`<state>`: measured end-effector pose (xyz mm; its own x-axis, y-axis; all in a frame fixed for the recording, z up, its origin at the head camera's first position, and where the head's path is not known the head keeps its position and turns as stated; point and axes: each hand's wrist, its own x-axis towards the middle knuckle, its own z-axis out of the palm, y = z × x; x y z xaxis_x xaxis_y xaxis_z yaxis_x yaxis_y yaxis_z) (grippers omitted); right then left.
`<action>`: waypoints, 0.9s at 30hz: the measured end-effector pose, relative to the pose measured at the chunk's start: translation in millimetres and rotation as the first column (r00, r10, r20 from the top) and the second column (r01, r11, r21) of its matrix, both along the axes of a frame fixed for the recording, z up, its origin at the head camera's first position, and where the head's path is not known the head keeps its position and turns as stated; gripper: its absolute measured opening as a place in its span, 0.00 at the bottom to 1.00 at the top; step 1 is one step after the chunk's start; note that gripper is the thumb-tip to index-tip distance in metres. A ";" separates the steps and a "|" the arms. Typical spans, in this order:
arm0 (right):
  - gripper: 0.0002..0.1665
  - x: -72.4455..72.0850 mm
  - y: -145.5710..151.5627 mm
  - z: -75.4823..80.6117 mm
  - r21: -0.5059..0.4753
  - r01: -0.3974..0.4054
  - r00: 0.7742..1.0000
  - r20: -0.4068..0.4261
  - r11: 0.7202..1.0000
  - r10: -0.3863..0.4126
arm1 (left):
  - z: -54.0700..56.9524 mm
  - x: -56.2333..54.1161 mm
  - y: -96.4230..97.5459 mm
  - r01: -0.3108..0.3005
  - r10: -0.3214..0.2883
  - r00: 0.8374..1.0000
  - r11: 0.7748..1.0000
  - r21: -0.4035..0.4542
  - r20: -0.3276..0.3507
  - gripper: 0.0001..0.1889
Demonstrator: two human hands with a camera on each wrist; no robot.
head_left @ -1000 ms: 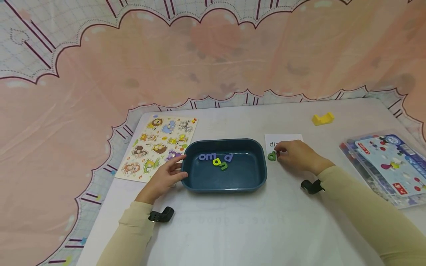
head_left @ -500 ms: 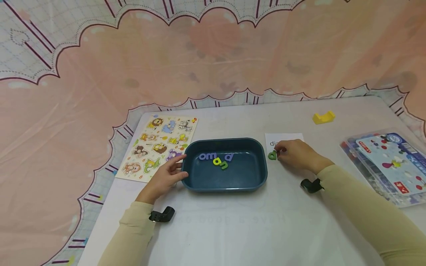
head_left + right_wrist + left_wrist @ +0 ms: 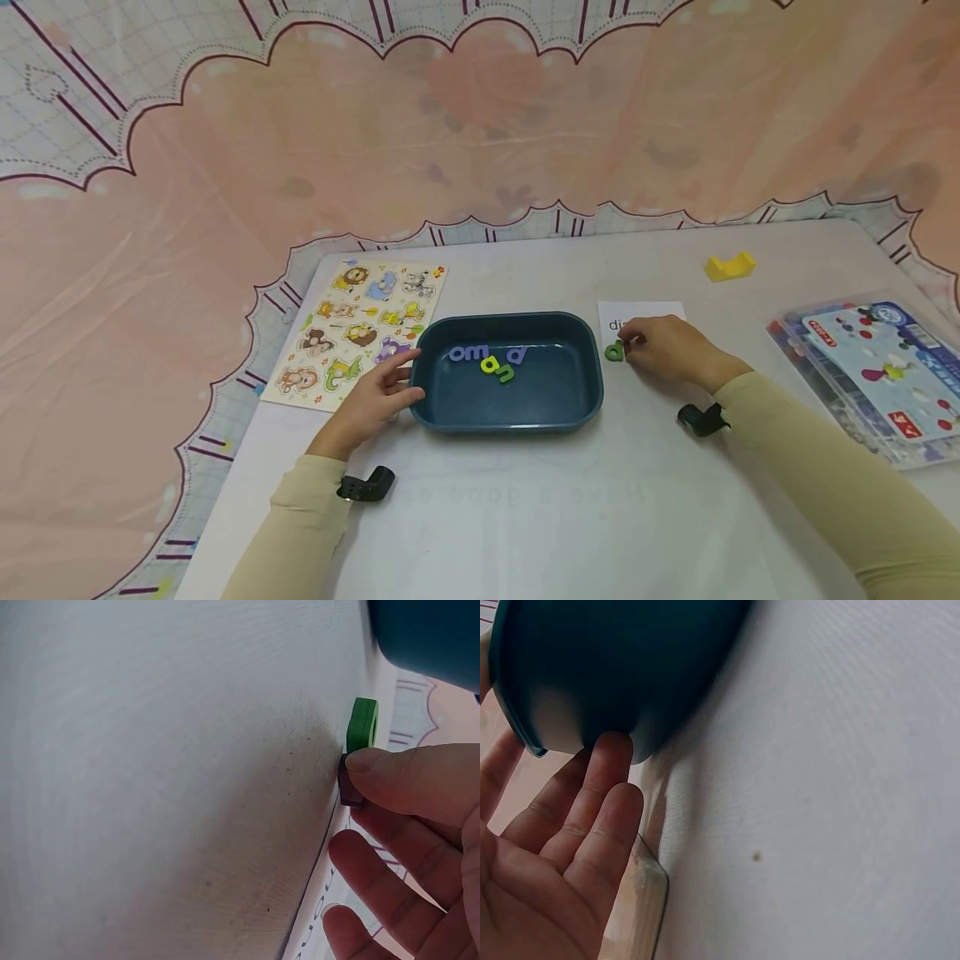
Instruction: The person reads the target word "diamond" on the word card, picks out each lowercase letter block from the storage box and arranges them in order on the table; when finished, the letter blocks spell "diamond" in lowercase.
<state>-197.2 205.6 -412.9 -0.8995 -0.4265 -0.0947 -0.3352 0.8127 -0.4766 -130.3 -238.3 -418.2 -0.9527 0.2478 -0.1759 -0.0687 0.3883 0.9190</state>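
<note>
Right of centre, the right hand (image 3: 667, 350) pinches a small dark piece (image 3: 348, 786) beside a green letter (image 3: 614, 351); centre-left, the loosely extended left hand (image 3: 366, 405) touches a dark-blue rectangular tray (image 3: 465, 408).

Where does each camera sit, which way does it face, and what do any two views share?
Head: worn on the head, facing forward and down at the table, tray and green letter; left hand, right hand and sleeves show.
Left wrist: on that wrist, facing along the fingers to the tray's outer wall; palm and fingers show.
Right wrist: on that wrist, facing along the fingers to a dark piece at the thumb; thumb and fingers show.
Shared: head and right wrist both show the green letter.
</note>
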 end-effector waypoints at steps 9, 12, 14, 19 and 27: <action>0.19 1.7 -0.6 -2.6 0.002 0.016 1.000 0.000 1.000 -0.016 | -0.7 -0.3 0.0 0.000 0.000 1.000 1.000 -0.010 -0.009 0.34; 0.19 2.2 0.2 -1.6 -0.004 0.011 1.000 -0.005 1.000 -0.011 | -0.9 -0.2 0.4 0.000 0.000 1.000 1.000 -0.015 -0.011 0.34; 0.20 2.8 0.6 1.2 -0.006 0.016 1.000 -0.001 1.000 -0.016 | -1.0 -0.1 0.7 -0.002 0.002 1.000 1.000 -0.017 -0.011 0.34; 0.23 4.3 -0.6 16.3 -0.015 0.036 0.999 0.002 0.999 -0.036 | -0.2 0.3 0.3 0.000 0.000 1.000 1.000 -0.017 -0.011 0.34; 0.26 9.9 -12.9 44.3 -0.029 0.002 0.998 -0.057 1.000 -0.003 | 1.3 0.6 -0.7 0.000 0.000 1.000 1.000 -0.007 -0.011 0.34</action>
<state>-187.3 192.6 -368.6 -0.9043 -0.4259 -0.0309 -0.3604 0.8000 -0.4797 -129.7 -239.0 -416.9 -0.9547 0.2463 -0.1668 -0.0583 0.3950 0.9168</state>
